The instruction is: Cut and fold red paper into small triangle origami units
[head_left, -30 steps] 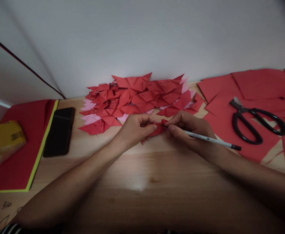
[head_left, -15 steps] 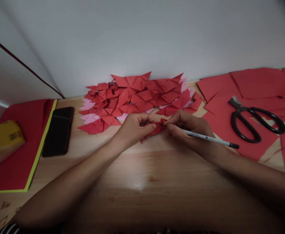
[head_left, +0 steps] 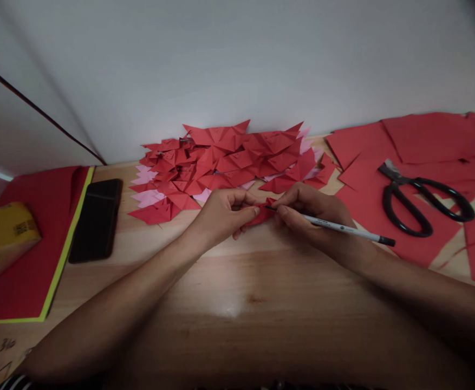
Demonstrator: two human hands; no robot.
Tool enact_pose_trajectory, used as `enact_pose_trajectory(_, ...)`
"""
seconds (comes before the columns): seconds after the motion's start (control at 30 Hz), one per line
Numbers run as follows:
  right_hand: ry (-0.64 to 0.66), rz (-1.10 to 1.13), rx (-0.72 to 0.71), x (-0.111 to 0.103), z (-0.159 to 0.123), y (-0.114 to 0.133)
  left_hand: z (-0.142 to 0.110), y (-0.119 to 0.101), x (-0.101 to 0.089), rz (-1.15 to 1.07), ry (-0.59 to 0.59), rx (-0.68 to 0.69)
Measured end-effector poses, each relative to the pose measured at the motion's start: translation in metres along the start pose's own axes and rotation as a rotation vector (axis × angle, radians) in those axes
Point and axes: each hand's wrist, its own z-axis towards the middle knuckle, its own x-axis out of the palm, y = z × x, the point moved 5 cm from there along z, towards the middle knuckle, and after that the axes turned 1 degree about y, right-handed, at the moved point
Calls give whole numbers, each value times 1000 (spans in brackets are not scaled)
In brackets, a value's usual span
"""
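Observation:
Between finger and thumb, my left hand (head_left: 231,212) pinches a small folded red paper piece (head_left: 264,215) just above the wooden table. My right hand (head_left: 306,211) grips a pale grey pen (head_left: 337,225) with a dark rear end, its tip at the red paper. Fingers cover much of the folded piece, so its full shape is hidden. Just behind both hands lies a heap of folded red paper pieces (head_left: 231,161), pointed at their ends, with a few pink ones (head_left: 150,197) showing at its edges.
Black-handled scissors (head_left: 424,197) rest on red paper sheets (head_left: 428,138) at the right. To the left are a black phone (head_left: 96,221), a red sheet with a yellow edge (head_left: 54,287) and a yellow package (head_left: 7,235). A pale wall (head_left: 237,59) rises behind the table (head_left: 221,303).
Both hands keep nearly the same pose, pen tip at the red paper. The whole view has shifted very slightly; nothing has been picked up or let go.

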Motion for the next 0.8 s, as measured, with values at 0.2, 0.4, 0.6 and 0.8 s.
enact_pose_trajectory(0.2, 8, -22, 9, -1, 0, 0, 1, 0, 0, 9, -11, -3)
enact_pose_trajectory(0.4, 17, -4, 36, 0, 0, 1, 1, 2, 0, 6, -7, -4)
enact_pose_trajectory(0.6, 22, -19, 26, 0, 1, 3, 1, 1, 0, 28, -3, 0)
enact_pose_trajectory(0.8, 7, -32, 16, -1, 0, 2, 0, 0, 0, 31, -2, -7)
